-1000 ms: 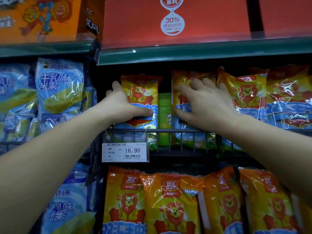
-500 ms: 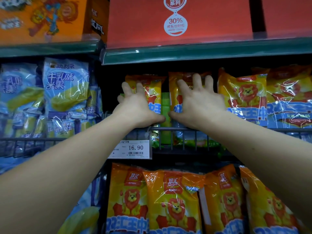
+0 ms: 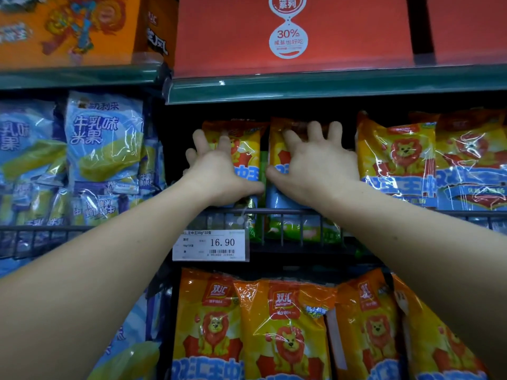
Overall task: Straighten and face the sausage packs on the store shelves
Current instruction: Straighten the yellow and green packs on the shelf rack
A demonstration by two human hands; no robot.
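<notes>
We have both hands up at the middle shelf. Our left hand lies flat on the front of the left pack, fingers straight and spread, thumb pointing right across the pack's blue band. Our right hand lies the same way on the right pack, fingers fanned up towards its top edge, thumb pointing left. Neither hand grips anything; both press with fingers apart. Our thumbs nearly meet over the narrow gap between the two packs, where a strip of green shows.

Both packs stand upright, side by side, behind the wire rail. The left pack's printed front faces us; most of the right pack's front is hidden under our hand. Green packs sit low behind the rail, beneath the right pack.

Just right of our right hand stand more lion packs, upright and facing out. A price tag reading 16.90 hangs from the rail below our left hand. On the shelf below, a row of orange packs stands overlapping one another. In the bay to the left are blue packs. A red box and an orange box sit on the top shelf.
</notes>
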